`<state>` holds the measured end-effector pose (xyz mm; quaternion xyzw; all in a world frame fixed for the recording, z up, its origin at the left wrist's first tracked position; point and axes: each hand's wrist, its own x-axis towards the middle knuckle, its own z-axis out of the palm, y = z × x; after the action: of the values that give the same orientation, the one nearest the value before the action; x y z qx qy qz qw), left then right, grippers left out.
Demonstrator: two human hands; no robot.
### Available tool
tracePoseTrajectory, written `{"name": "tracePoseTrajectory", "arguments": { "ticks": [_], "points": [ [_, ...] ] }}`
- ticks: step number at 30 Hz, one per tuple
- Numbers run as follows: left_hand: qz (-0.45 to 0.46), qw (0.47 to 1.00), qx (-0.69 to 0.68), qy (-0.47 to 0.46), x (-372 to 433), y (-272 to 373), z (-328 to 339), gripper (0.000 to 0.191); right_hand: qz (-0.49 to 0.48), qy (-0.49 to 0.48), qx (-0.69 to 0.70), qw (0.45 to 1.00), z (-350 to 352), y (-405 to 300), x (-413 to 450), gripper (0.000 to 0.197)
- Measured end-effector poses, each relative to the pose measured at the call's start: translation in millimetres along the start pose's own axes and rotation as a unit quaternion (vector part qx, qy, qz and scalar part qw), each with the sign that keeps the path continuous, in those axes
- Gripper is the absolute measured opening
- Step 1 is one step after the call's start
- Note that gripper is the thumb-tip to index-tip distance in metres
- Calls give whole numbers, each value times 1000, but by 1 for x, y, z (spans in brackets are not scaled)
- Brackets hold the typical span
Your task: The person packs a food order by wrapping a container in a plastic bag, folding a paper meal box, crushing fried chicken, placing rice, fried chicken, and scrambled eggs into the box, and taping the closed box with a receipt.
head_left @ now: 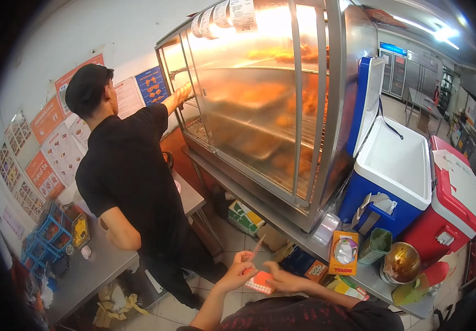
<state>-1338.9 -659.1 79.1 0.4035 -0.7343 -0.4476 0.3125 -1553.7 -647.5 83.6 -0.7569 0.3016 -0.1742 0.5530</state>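
Observation:
Low in front of my body, my left hand (pixel 235 274) grips a small orange-and-white paper food box (pixel 261 284) at its left side. A thin upright piece (pixel 258 245) rises above my left fingers; whether it is a flap of the box or a separate card I cannot tell. My right hand (pixel 284 280) is at the right side of the box, its fingers blurred and partly spread. Its hold on the box is unclear. Beyond both hands stands a large lit glass warming cabinet (pixel 246 107) with fried food on its racks.
A co-worker in black (pixel 130 169) reaches into the cabinet's left end. An open blue cooler (pixel 391 161) and a red cooler (pixel 455 198) stand right. A steel table (pixel 407 296) bears a yellow carton (pixel 344 252), green container (pixel 375 246) and metal pot (pixel 401 260). Blue baskets (pixel 49 236) sit left.

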Motion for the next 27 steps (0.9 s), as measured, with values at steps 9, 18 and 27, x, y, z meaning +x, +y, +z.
{"name": "tracePoseTrajectory", "arguments": {
  "ticks": [9,18,27],
  "points": [
    [-26,978,193,-76,0,22,18,45,125,-24,-41,991,0,31,13,36],
    [-80,923,-371,60,-17,-19,-26,68,-21,-46,321,946,-85,-15,-19,93],
    [-76,769,-632,60,-25,-55,-2,64,17,-110,-1,994,-70,-8,-10,32]
  ]
}}
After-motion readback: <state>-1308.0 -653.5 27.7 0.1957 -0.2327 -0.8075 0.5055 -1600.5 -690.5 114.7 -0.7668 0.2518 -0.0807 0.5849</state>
